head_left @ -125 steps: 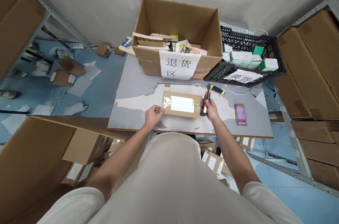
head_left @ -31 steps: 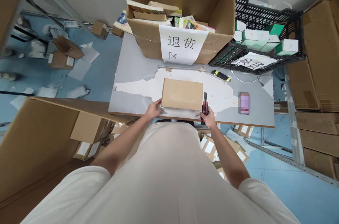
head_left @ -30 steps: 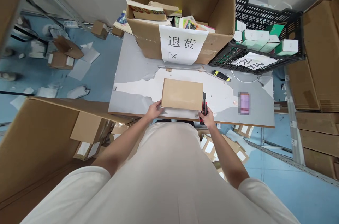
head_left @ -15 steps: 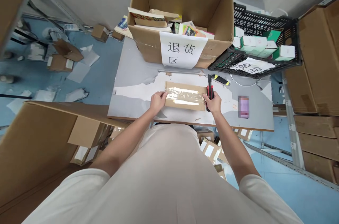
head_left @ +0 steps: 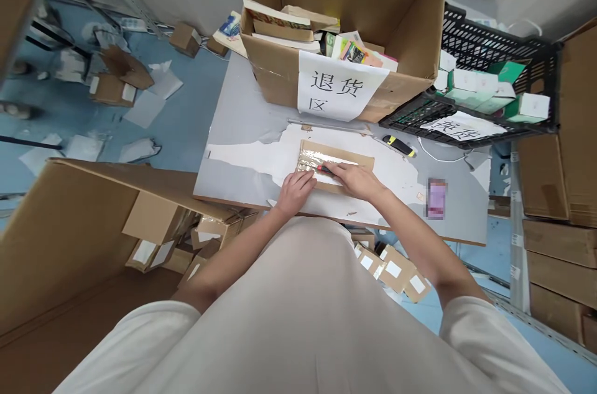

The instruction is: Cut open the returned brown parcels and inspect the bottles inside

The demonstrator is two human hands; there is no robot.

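A taped cardboard box [head_left: 352, 153] lies flat on the white-covered tabletop in front of me, with clear tape shining at its left end. My right hand [head_left: 352, 179] is closed around a red-and-black box cutter [head_left: 323, 168], held low over the top of the box and pointing left. Whether the blade is in the tape I cannot make out. At the near left corner, my left hand [head_left: 297, 190] grips the box with its fingers over the edge, close to the cutter's tip. Behind the box, to the right, lies a yellow-and-black cutter [head_left: 399, 145].
A large carton [head_left: 275, 80] of books stands at the table's back, beside a black crate [head_left: 489, 127] of green-and-white boxes. A blurred pink item [head_left: 436, 198] lies at the right. To my left is a big open carton [head_left: 69, 232] with parcels inside; stacked cartons [head_left: 559, 251] stand right.
My right hand has moved left from the box's right end onto its top, turning the box cutter from upright to pointing left. My left hand has shifted to the near corner.
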